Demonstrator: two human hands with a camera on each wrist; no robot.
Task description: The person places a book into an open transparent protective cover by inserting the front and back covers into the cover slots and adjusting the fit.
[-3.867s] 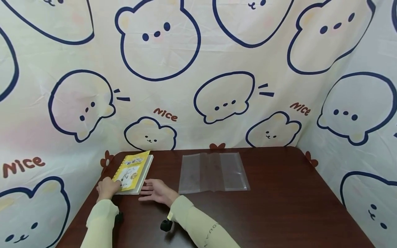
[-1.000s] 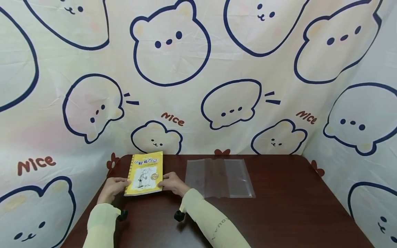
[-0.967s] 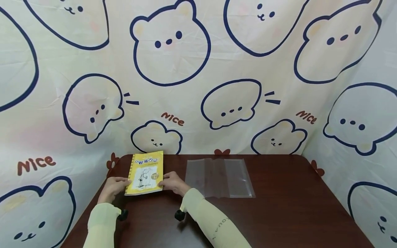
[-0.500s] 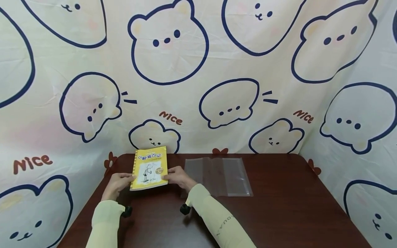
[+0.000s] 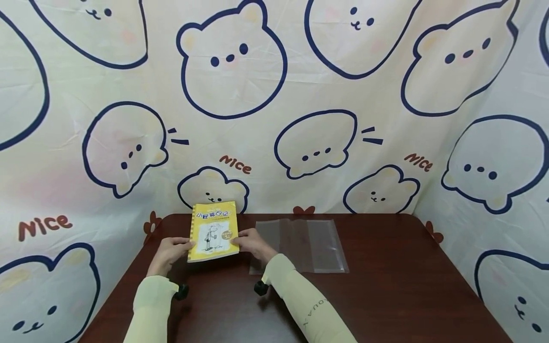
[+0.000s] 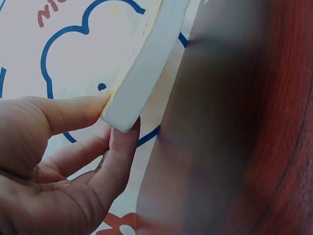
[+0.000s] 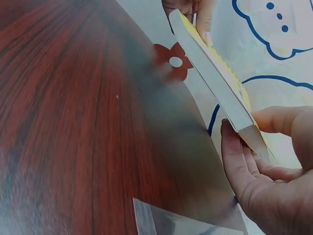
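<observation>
A yellow paperback book (image 5: pixel 213 231) with a line drawing on its cover is held up over the far left of the table, its cover facing me. My left hand (image 5: pixel 170 252) pinches the book's left edge, thumb on the cover and fingers behind, as the left wrist view shows at the book's corner (image 6: pixel 142 73). The right hand (image 5: pixel 256 244) grips the opposite edge the same way; in the right wrist view the page block (image 7: pixel 215 81) runs between both hands. Just right of the book lies a clear plastic book cover (image 5: pixel 300 245), partly hidden behind my right hand and sleeve.
The dark reddish-brown table (image 5: pixel 386 295) has rounded far corners. Behind and beside it hangs a pale cloth (image 5: pixel 317 81) printed with bear outlines. A small black device (image 5: pixel 260 287) sits at my right wrist, another (image 5: pixel 182 291) at the left.
Earlier the book lay slanted at the left with my right hand open beside it. Both hands then took hold of it, raised it and moved it right, towards the plastic cover.
</observation>
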